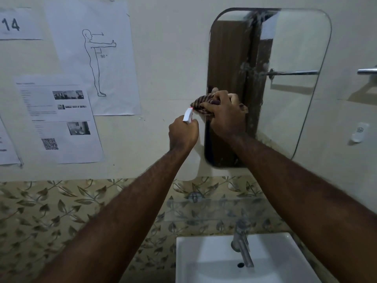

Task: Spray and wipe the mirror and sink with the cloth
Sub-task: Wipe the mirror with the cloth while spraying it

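A tall mirror (289,58) with rounded corners hangs on the wall above a white sink (195,260). My right hand (224,113) presses a bunched striped brown cloth (201,104) against the mirror's left edge, about halfway up. My left hand (182,135) is just left of the mirror and grips a spray bottle, of which only the white head (187,115) with a red tip shows above my fist. Smears show in the glass near the middle and top.
A metal tap (242,246) stands at the back of the sink, with a glass shelf (214,209) on the leaf-patterned tiles above it. Printed paper sheets (61,119) are taped to the wall at left. A towel bar (366,71) sticks out at right.
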